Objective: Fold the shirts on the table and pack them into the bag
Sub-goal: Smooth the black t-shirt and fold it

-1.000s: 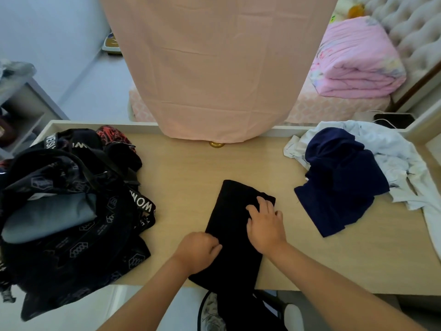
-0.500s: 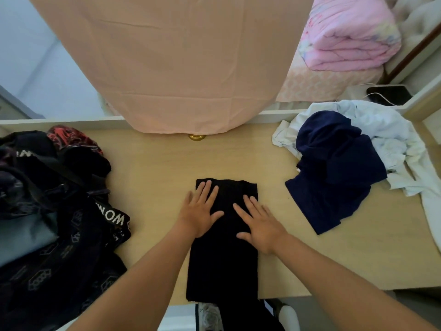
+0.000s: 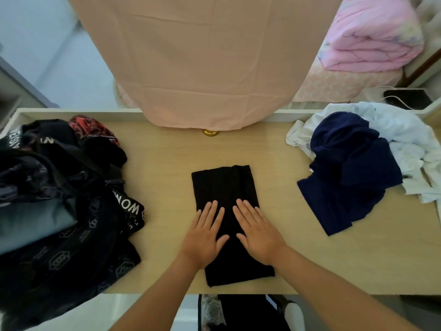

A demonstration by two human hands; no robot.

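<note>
Both hands have slid nearer along the folded black shirt (image 3: 224, 185), which lies on the table (image 3: 167, 163), long axis running straight away from the person. The left hand (image 3: 205, 237) and right hand (image 3: 259, 235) press it side by side, fingers straight, gripping nothing; the bag (image 3: 71, 223) sits nearer the left hand.

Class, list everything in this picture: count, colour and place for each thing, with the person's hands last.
table: one, light wood, across the view
black shirt: one, black, folded, table centre
navy shirt: one, dark blue, crumpled, table right
white garment: count unclear, white, crumpled, beneath the navy shirt
bag: one, black with white lettering, table left
grey garment: one, grey, inside the bag
hanging cloth: one, peach, over the table's far edge
quilt: one, pink, top right
left hand: one, flat on the black shirt
right hand: one, flat on the black shirt
</note>
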